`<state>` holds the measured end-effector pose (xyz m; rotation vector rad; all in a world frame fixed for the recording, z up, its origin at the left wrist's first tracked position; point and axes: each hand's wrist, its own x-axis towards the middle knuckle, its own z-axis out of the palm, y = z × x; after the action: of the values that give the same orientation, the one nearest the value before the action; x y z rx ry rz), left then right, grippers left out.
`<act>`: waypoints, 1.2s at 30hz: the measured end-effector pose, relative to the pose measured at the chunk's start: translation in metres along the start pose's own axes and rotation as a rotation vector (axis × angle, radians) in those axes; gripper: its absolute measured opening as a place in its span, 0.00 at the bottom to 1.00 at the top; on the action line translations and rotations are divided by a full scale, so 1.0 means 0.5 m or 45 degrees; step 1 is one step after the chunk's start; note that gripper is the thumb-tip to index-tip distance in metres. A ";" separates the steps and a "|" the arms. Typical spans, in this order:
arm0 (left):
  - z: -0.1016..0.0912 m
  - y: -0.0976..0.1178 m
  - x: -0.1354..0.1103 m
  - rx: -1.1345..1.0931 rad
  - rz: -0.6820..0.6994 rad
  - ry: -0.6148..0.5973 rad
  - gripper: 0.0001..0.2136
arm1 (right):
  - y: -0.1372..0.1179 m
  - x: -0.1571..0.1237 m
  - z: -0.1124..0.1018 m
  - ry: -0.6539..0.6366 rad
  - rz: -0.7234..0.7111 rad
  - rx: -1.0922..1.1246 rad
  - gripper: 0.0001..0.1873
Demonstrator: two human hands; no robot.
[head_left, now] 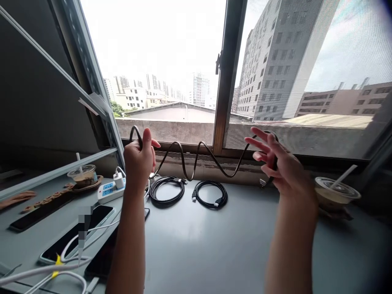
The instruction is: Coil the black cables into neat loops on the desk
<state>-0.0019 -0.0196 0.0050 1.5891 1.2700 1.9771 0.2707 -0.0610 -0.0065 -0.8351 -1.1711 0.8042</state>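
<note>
A black cable (192,179) hangs in loose waves between my two hands, above the far side of the table. My left hand (139,157) is closed around one part of it, thumb up, and a loop rises over the knuckles. On the other side my right hand (277,161) holds the cable against the palm, with several fingers partly stretched out. A metal connector (262,183) hangs just below that hand. Below the cable lie two coiled black cables, a larger coil (156,201) at left and a smaller coil (223,197) with visible plugs.
At left are a power strip (105,192) with a white charger, several phones (101,213), and white cords (73,267). Drink cups stand at left (84,175) and right (335,196). Another person's hand (18,199) rests at far left. A window frame (222,102) rises behind the grey table (208,253).
</note>
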 end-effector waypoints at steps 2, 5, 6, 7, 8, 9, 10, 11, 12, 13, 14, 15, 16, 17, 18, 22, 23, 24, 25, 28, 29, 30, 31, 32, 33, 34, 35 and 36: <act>0.005 0.004 -0.002 -0.085 0.018 -0.017 0.27 | 0.020 0.014 0.016 0.012 0.082 -0.066 0.21; 0.013 0.009 -0.005 -0.208 0.035 -0.101 0.29 | 0.055 0.033 0.046 -0.053 0.220 -0.092 0.24; 0.016 0.010 -0.007 -0.233 0.032 -0.124 0.29 | 0.065 0.038 0.057 -0.108 0.260 -0.076 0.24; 0.019 0.012 -0.009 -0.251 0.022 -0.146 0.28 | 0.074 0.040 0.068 -0.178 0.290 -0.053 0.24; 0.022 0.014 -0.012 -0.269 0.009 -0.162 0.28 | 0.082 0.041 0.079 -0.243 0.315 -0.030 0.25; 0.025 0.017 -0.016 -0.288 -0.001 -0.173 0.28 | 0.087 0.041 0.090 -0.302 0.336 -0.005 0.26; 0.028 0.020 -0.019 -0.309 -0.009 -0.183 0.28 | 0.090 0.039 0.100 -0.355 0.352 0.026 0.27; 0.030 0.024 -0.023 -0.334 -0.012 -0.192 0.29 | 0.091 0.037 0.110 -0.403 0.367 0.070 0.27; 0.032 0.028 -0.026 -0.363 -0.011 -0.197 0.29 | 0.091 0.034 0.119 -0.440 0.379 0.125 0.28; 0.034 0.032 -0.029 -0.391 -0.007 -0.196 0.30 | 0.089 0.031 0.126 -0.467 0.387 0.188 0.27; 0.034 0.036 -0.031 -0.415 -0.003 -0.187 0.30 | 0.086 0.029 0.132 -0.476 0.389 0.254 0.27; 0.034 0.039 -0.032 -0.430 -0.001 -0.171 0.30 | 0.084 0.028 0.136 -0.463 0.385 0.316 0.27; 0.032 0.041 -0.033 -0.437 0.005 -0.144 0.31 | 0.081 0.028 0.137 -0.428 0.375 0.365 0.26; 0.029 0.042 -0.033 -0.440 0.017 -0.106 0.31 | 0.078 0.029 0.136 -0.381 0.356 0.397 0.24; 0.025 0.043 -0.032 -0.447 0.031 -0.063 0.30 | 0.075 0.030 0.133 -0.336 0.326 0.412 0.21; 0.005 0.043 -0.023 -0.563 0.073 0.120 0.29 | 0.063 0.037 0.102 -0.252 0.225 0.390 0.17; 0.001 0.043 -0.021 -0.603 0.078 0.162 0.29 | 0.059 0.038 0.094 -0.251 0.228 0.416 0.17; -0.001 0.044 -0.019 -0.646 0.079 0.195 0.29 | 0.055 0.038 0.088 -0.263 0.245 0.462 0.17; -0.001 0.045 -0.018 -0.692 0.075 0.218 0.29 | 0.051 0.038 0.085 -0.280 0.266 0.515 0.17; 0.010 0.049 -0.022 -0.820 0.012 0.177 0.30 | 0.047 0.031 0.094 -0.327 0.330 0.538 0.18; 0.018 0.049 -0.027 -0.839 -0.011 0.143 0.30 | 0.048 0.027 0.104 -0.337 0.344 0.476 0.19; 0.027 0.050 -0.032 -0.843 -0.035 0.096 0.30 | 0.050 0.023 0.115 -0.354 0.351 0.401 0.20; 0.037 0.049 -0.038 -0.834 -0.058 0.041 0.29 | 0.053 0.019 0.128 -0.380 0.355 0.329 0.21; 0.047 0.048 -0.044 -0.819 -0.079 -0.024 0.29 | 0.056 0.016 0.140 -0.414 0.355 0.275 0.21; 0.058 0.046 -0.051 -0.802 -0.100 -0.093 0.29 | 0.059 0.012 0.151 -0.445 0.350 0.247 0.21; 0.069 0.044 -0.058 -0.787 -0.122 -0.162 0.29 | 0.062 0.010 0.161 -0.466 0.346 0.237 0.20; 0.079 0.043 -0.064 -0.774 -0.140 -0.221 0.29 | 0.064 0.008 0.167 -0.477 0.342 0.237 0.20; 0.088 0.041 -0.070 -0.762 -0.156 -0.263 0.29 | 0.064 0.007 0.172 -0.477 0.335 0.237 0.20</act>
<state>0.0555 -0.0361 -0.0014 1.3296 0.5966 1.8222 0.1845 -0.0316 -0.0179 -0.7094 -1.3024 1.3087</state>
